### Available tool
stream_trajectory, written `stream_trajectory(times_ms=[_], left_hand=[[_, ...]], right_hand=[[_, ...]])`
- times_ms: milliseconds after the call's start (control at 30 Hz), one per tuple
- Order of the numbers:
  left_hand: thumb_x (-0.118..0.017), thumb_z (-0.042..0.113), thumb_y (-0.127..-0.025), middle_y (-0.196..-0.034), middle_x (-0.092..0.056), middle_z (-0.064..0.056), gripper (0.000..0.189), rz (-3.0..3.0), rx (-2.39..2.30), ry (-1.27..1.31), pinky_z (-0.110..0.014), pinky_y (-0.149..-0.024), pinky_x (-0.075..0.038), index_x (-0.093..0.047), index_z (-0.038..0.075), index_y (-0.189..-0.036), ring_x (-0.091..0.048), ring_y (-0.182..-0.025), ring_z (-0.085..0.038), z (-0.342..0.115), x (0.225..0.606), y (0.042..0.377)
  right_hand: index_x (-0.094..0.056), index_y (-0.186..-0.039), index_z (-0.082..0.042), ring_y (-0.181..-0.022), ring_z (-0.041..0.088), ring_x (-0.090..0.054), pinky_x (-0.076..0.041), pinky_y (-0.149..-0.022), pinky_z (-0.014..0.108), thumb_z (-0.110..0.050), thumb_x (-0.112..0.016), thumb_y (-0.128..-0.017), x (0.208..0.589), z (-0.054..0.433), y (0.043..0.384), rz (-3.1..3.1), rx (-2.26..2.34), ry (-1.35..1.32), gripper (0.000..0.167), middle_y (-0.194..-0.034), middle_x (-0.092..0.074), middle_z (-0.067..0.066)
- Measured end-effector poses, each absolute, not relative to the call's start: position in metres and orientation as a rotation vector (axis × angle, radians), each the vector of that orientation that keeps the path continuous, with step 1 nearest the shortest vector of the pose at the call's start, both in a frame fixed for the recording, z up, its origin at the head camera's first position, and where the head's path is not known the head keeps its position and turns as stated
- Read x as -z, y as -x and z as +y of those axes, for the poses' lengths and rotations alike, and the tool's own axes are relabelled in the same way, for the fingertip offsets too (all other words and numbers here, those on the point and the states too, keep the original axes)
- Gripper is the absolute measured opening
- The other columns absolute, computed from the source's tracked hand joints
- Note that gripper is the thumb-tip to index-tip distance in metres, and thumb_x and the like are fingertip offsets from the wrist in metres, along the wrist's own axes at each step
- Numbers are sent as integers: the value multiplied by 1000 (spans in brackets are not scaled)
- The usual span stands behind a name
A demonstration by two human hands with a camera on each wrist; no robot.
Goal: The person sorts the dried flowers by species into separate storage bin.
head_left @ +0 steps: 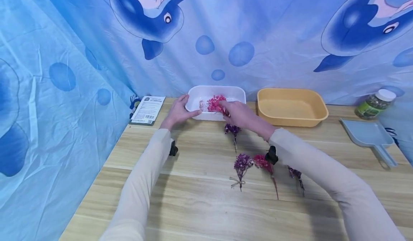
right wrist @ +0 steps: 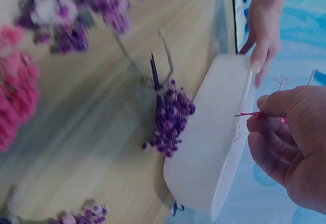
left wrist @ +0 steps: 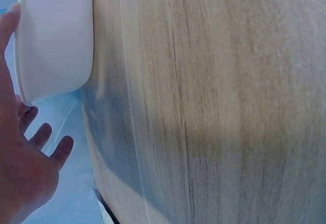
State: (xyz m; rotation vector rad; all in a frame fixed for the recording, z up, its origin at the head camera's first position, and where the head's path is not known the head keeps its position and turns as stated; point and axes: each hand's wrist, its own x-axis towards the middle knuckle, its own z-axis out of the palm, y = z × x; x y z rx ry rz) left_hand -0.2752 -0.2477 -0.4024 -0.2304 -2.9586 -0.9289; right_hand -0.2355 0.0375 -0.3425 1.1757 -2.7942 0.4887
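A white plastic basin (head_left: 209, 117) stands at the back of the wooden table. My left hand (head_left: 178, 112) holds its left end, thumb over the near rim and fingers at the far side; the left wrist view shows the other fingers spread off the wall. Over the basin, my right hand (head_left: 240, 115) pinches a pink dried flower sprig (right wrist: 248, 114) by its thin stems between thumb and fingertips. Pink blossoms (head_left: 214, 104) show in the basin's opening; whether they touch its bottom I cannot tell. Just in front lies a purple dried flower bunch (head_left: 232, 128).
Nearer on the table lie a twine-tied purple bunch (head_left: 242, 164), a pink bunch (head_left: 262, 161) and a dark purple bunch (head_left: 295, 173). A yellow basin (head_left: 290, 120), a blue dustpan (head_left: 368, 133) and a lidded jar (head_left: 371, 106) stand rightward. A printed packet (head_left: 148, 108) lies back left.
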Motion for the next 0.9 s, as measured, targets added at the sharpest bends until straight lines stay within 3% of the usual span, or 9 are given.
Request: stream_trajectory(times_ms=[267,667,900], left_hand=[[-78,56,-79,-163,-20,-16,110,-2955,957,220,-50,-120,-17,-24,0,-156,-19,-148,-36,-249,402,275],[-79,55,-79,-163,-21,-15,109,-2952,962,217,-47,-120,-17,-25,0,-156,-19,-148,-34,-248,403,275],[-78,56,-79,-164,-21,-13,109,-2953,944,205,-49,-120,-18,-25,1,-157,-20,-147,-34,-248,404,275]], right_hand=[[-52,-140,0,-90,31,-67,-57,-83,43,-7,-73,-91,341,30,263,-2819,-429,-1158,54,-101,-70,15],[-53,-141,-1,-108,34,-64,-49,-101,44,-6,-71,-92,347,27,297,-2913,-432,-1128,52,-122,-66,18],[-52,-142,-1,-106,33,-63,-48,-102,44,-2,-73,-89,356,28,300,-2939,-549,-1156,57,-121,-66,18]])
